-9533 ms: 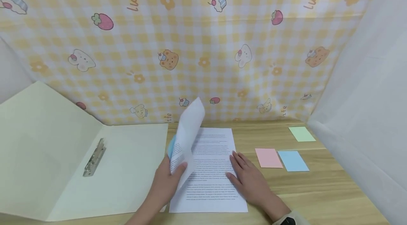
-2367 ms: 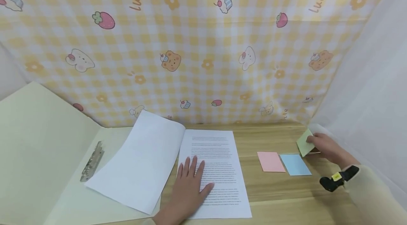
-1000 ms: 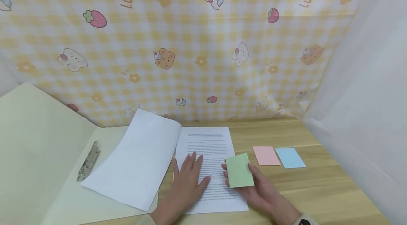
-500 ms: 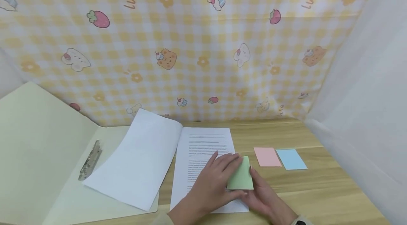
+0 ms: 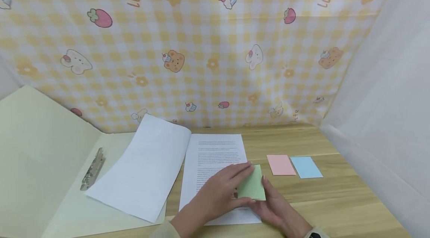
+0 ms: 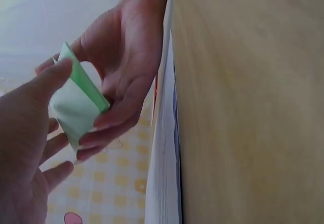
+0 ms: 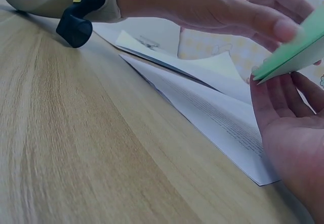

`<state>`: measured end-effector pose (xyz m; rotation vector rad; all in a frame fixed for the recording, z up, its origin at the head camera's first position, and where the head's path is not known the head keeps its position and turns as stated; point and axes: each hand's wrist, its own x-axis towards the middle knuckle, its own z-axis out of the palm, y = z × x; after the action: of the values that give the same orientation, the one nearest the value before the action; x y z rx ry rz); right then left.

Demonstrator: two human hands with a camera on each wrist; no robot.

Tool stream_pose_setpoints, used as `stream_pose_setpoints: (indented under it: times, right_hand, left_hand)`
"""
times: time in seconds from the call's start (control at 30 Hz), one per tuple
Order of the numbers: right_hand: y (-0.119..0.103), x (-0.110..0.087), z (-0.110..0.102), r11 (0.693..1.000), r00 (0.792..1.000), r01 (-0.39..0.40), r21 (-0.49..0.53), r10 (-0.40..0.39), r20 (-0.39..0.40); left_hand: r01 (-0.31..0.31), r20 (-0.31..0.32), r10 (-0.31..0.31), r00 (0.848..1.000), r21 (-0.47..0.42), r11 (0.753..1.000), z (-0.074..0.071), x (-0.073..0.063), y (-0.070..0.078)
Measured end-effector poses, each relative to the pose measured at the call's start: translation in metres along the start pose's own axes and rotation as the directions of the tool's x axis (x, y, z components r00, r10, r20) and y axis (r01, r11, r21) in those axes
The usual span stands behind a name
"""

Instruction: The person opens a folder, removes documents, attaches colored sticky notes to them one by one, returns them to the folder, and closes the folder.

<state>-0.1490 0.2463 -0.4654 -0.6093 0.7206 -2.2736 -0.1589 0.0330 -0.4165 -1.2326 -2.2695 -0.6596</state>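
Observation:
A pad of light green sticky notes (image 5: 253, 185) is held between both hands above the right side of a printed document (image 5: 218, 148). My right hand (image 5: 277, 208) grips the pad from its right side and below. My left hand (image 5: 218, 193) pinches it from the left, fingers at the top edge and thumb at the bottom. In the left wrist view, the left thumb lies on the green pad (image 6: 76, 102), and a gap shows between its layers. The right wrist view also shows its layers parted at the corner. Turned-over pages (image 5: 144, 167) lie left of the document.
A pink note pad (image 5: 281, 165) and a blue note pad (image 5: 306, 167) lie on the wooden table (image 5: 322, 208) at the right. An open cream folder (image 5: 47, 155) with a metal clip (image 5: 93, 169) stands at the left. A checkered cloth (image 5: 208, 43) hangs behind.
The top pages were turned over leftward. My right hand picked up the green pad from the far right and brought it over the document. My left hand left the page and took hold of the pad.

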Motion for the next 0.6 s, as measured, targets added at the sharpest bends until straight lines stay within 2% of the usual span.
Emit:
stream_pose_setpoints:
  times: [0.1,0.17,0.27,0.47,0.6]
  right_hand:
    - [0.0003,-0.0001,-0.0005,1.0,1.0,0.0,-0.007,0.0,-0.004]
    - [0.001,-0.0002,-0.0005,1.0,1.0,-0.003,-0.01,0.002,-0.008]
    - [0.002,-0.0012,-0.0001,1.0,1.0,-0.005,-0.008,0.005,0.0]
    - [0.0015,-0.0017,0.0017,1.0,1.0,-0.018,-0.01,0.018,-0.012]
    - [0.0,-0.0012,0.0034,0.999,0.999,-0.037,-0.024,0.036,-0.033]
  left_hand:
    - [-0.035,-0.03,0.035,0.999,-0.006,0.999,-0.0008,-0.0012,-0.004]
    - [-0.055,-0.073,0.054,0.996,-0.013,0.998,-0.0007,-0.0019,-0.0058]
    - [-0.054,-0.128,0.046,0.991,-0.057,0.997,0.0006,-0.0021,-0.0069]
    - [0.069,-0.123,-0.099,0.988,-0.227,0.972,0.0037,-0.003,-0.0056]
    - [0.147,-0.131,-0.196,0.972,-0.312,0.939,0.0045,-0.0019,-0.007]
